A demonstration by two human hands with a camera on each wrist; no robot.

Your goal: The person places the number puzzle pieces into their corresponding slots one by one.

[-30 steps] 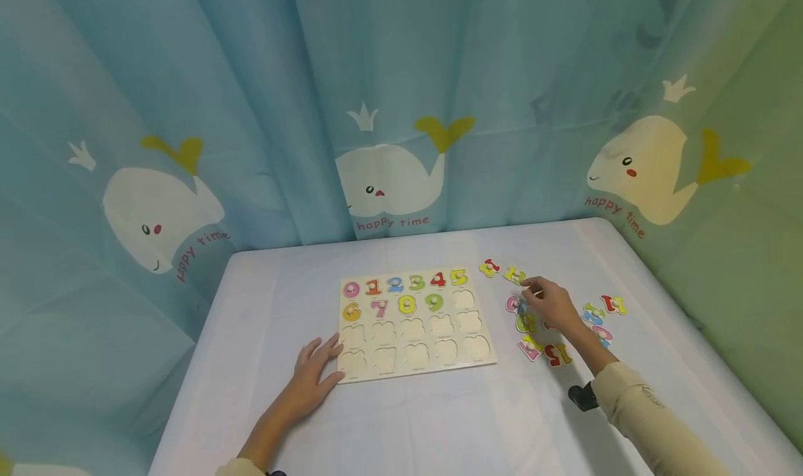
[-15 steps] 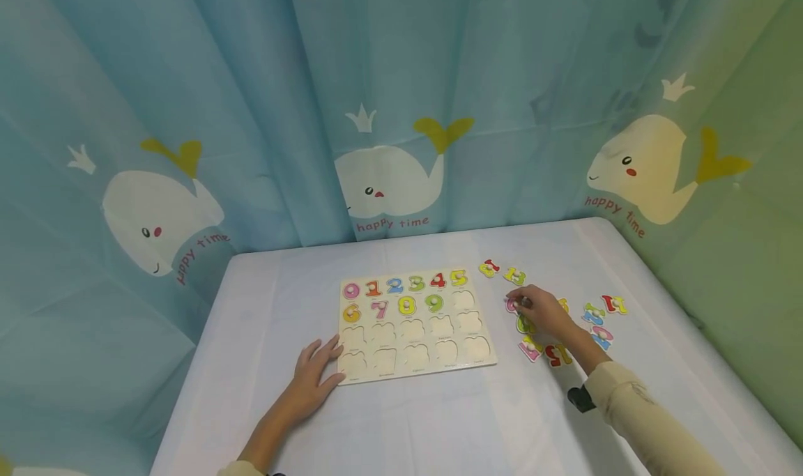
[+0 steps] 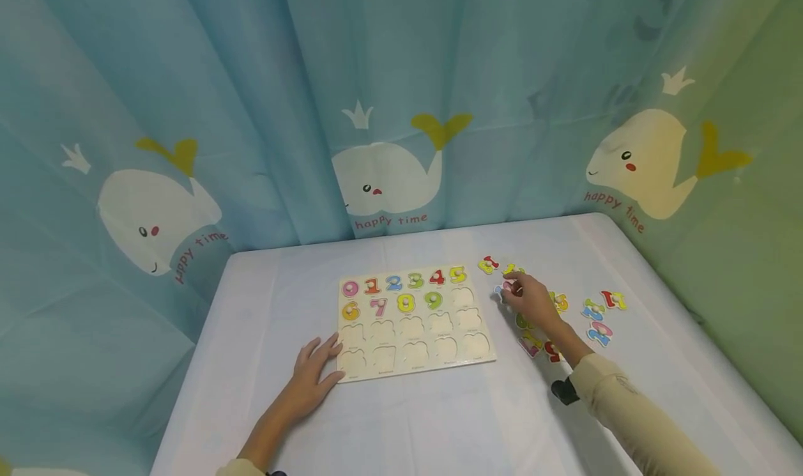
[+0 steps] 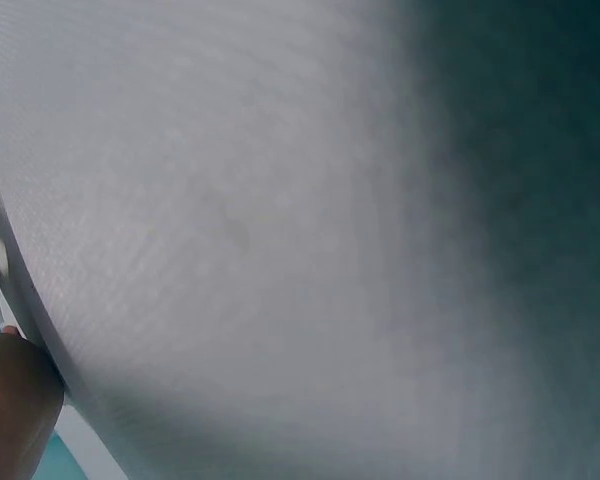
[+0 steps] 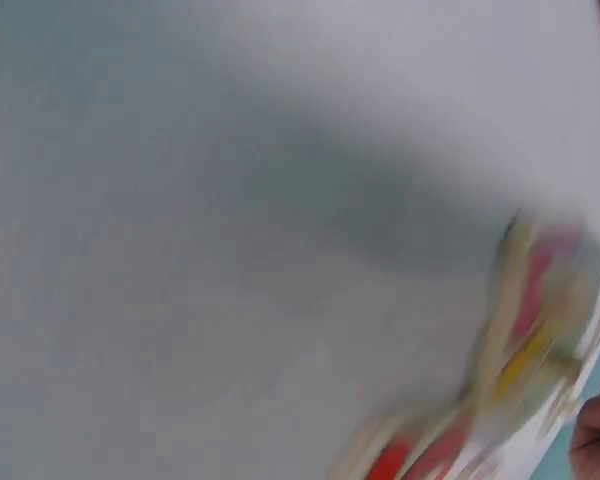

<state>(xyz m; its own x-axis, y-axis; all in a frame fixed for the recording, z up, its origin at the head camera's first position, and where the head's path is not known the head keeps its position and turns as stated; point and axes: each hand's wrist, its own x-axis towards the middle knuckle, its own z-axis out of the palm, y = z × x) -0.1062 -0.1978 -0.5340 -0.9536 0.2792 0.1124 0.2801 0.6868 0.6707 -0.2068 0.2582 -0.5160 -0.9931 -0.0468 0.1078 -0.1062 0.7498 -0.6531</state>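
Note:
My right hand (image 3: 533, 304) pinches a pink-and-blue number puzzle piece (image 3: 499, 290) just right of the wooden puzzle board (image 3: 401, 373); the fingers partly hide it. In the right wrist view, part of that hand (image 5: 597, 437) shows at the edge beside blurred number pieces. My left hand (image 3: 311, 376) lies with spread fingers at the board's left edge, fingertips touching it. Coloured digits 0 to 9 fill the board's upper recesses, among them the green 9 (image 3: 433, 300). Lower recesses (image 3: 413, 327) are bare wood. The left wrist view shows mostly white cloth and a bit of the hand (image 4: 18, 405).
Loose number pieces lie right of the board: a yellow-and-red one (image 3: 488, 265) at the back, a red-and-yellow one (image 3: 613, 300) and a blue-and-pink one (image 3: 600, 333) farther right. Several others lie under the right forearm. A white cloth (image 3: 414, 427) covers the table; curtains (image 3: 276, 113) stand behind.
My right hand has moved from the back pieces down to the pink-and-blue piece, then lifted or slid it left and back towards the board. The left hand has stayed in place.

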